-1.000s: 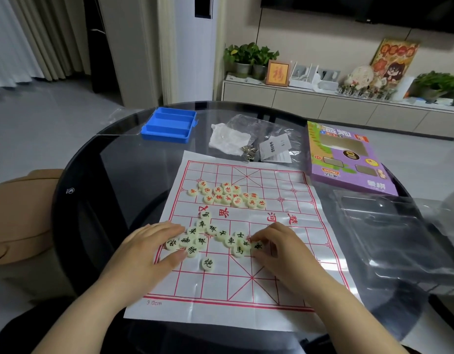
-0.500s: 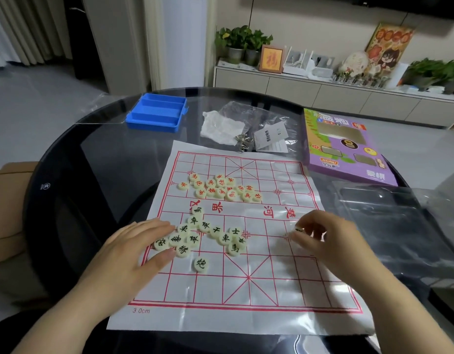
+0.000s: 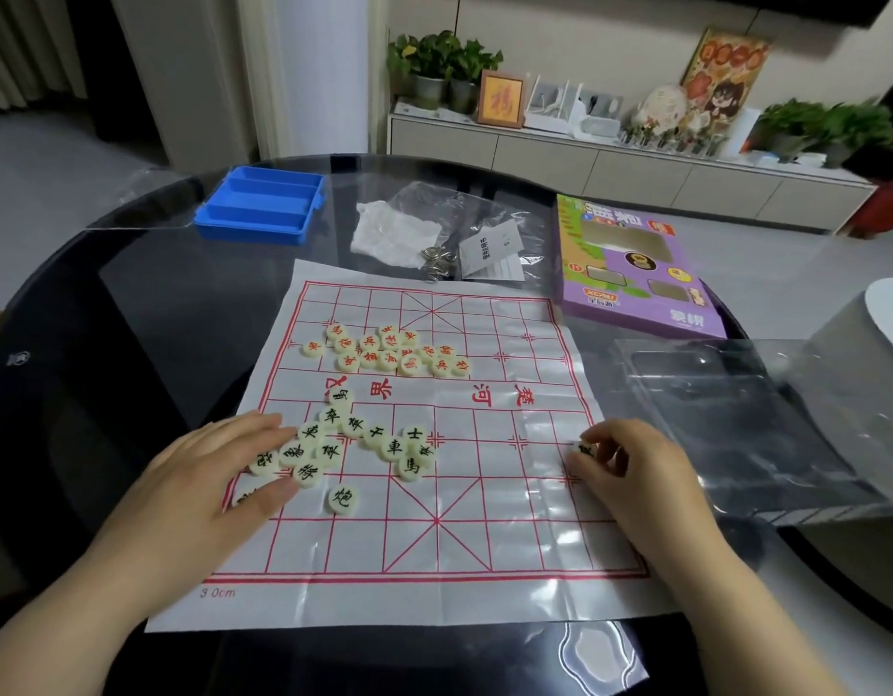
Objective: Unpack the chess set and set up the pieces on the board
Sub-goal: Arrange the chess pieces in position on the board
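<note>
A white plastic-sheet chess board with red grid lines lies on the dark glass table. Several cream discs with red characters cluster on its far half. Several cream discs with black characters lie scattered left of centre on the near half, one alone below them. My left hand rests flat at the board's left edge, fingers touching the black-lettered discs. My right hand pinches one black-lettered disc at the board's right edge.
A blue plastic tray sits far left. Clear bags with white paper and metal bits lie beyond the board. The purple game box is far right, and a clear plastic insert lies at right.
My right hand has picked a black-lettered disc from the central pile and carried it right to the board's right edge. My left hand has stayed on the left discs.
</note>
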The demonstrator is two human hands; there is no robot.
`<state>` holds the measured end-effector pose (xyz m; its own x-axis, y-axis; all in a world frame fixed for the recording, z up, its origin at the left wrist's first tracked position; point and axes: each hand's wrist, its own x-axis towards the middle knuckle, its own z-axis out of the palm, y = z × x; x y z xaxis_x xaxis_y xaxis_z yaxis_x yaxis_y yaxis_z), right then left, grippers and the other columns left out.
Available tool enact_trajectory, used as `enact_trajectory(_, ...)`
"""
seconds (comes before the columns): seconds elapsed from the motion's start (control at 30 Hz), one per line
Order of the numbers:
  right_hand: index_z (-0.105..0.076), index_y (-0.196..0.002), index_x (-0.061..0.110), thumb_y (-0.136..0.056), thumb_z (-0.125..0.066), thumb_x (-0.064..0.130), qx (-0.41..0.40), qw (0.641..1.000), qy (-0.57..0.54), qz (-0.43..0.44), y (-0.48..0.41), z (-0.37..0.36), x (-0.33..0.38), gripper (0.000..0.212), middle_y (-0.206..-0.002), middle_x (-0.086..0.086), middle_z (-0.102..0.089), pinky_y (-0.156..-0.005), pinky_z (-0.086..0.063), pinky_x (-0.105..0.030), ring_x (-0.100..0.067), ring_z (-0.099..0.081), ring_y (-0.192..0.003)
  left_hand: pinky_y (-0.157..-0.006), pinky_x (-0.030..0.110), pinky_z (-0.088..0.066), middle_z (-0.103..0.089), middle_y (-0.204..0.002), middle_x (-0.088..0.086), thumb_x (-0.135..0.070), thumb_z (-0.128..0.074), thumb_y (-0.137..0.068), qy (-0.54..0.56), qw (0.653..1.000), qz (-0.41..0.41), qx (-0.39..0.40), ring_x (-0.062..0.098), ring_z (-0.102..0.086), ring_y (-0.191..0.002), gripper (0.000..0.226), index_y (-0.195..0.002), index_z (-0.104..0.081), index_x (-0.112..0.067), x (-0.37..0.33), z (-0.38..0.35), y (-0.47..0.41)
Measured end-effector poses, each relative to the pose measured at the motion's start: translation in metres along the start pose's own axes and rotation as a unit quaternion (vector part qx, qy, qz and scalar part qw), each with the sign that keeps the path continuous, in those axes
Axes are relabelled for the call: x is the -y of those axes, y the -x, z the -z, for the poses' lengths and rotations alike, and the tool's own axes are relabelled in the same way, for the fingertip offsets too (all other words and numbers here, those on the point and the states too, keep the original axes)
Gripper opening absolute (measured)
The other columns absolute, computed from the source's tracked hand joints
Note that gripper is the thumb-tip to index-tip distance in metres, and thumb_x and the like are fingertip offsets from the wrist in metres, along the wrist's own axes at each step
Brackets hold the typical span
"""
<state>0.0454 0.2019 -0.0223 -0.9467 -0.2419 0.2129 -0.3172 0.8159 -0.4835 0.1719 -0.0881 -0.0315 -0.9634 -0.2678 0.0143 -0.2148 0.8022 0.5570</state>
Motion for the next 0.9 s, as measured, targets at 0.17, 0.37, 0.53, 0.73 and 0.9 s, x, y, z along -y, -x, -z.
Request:
enact_trajectory(0.17,-0.062,-0.103,0.012,-0.080,-0.066,0.031,0.008,1.000,0.016,-0.003,0.000,-0.001,0.004,0.030,-0.093,0.006,-0.051,-0.072,-0.034,-0.018,-0.009,-0.045,-0.080,-0.109,0.040,-0.026,-0.040,-0.123,-0.022,-0.069,-0.041,-0.071,0.012,0.999,-0.003,-0.031,0.015,-0.037,-0.127,0.067,-0.122,-0.054,-0.028,0.001,-0.002,0.000)
enact_trajectory(0.37,-0.057,-0.117,0.017,-0.085,-0.060,0.023,0.071,0.997,0.001,0.013,-0.003,0.010,-0.001,0.032,-0.080,0.011,-0.044,-0.058,-0.034,-0.013,0.000,-0.043,-0.065,-0.108,0.038,-0.025,-0.046,-0.132,-0.012,-0.069,-0.046,-0.076,0.013,0.999,0.009,-0.039,0.017,-0.037,-0.127,0.065,-0.123,-0.054,-0.024,0.001,-0.003,0.000)
enact_trajectory(0.53,-0.064,-0.105,0.013,-0.085,-0.061,0.022,0.058,0.998,-0.001,0.021,-0.004,0.009,-0.001,0.022,-0.088,0.007,-0.048,-0.059,-0.034,-0.005,0.001,-0.042,-0.066,-0.109,0.037,-0.024,-0.044,-0.131,-0.017,-0.067,-0.038,-0.066,0.007,0.999,-0.001,-0.047,0.015,-0.037,-0.127,0.072,-0.123,-0.054,-0.026,0.003,-0.003,0.000)
enact_trajectory(0.73,-0.065,-0.102,0.007,-0.087,-0.058,0.019,0.008,1.000,0.003,-0.022,-0.005,0.006,0.001,0.020,-0.084,0.001,-0.050,-0.058,-0.030,-0.016,-0.013,-0.042,-0.074,-0.109,0.039,-0.026,-0.041,-0.127,-0.021,-0.075,-0.034,-0.063,0.003,0.999,-0.006,-0.041,0.015,-0.037,-0.127,0.079,-0.122,-0.054,-0.028,0.004,-0.003,-0.001)
enact_trajectory(0.9,-0.061,-0.110,0.010,-0.088,-0.056,0.020,0.026,0.999,0.014,-0.034,-0.008,0.006,0.001,0.025,-0.073,0.010,-0.045,-0.055,-0.034,-0.008,-0.007,-0.040,-0.068,-0.110,0.035,-0.020,-0.038,-0.129,-0.021,-0.058,-0.038,-0.066,0.010,0.999,0.002,-0.044,0.014,-0.033,-0.130,0.068,-0.125,-0.051,-0.028,0.000,-0.002,0.000)
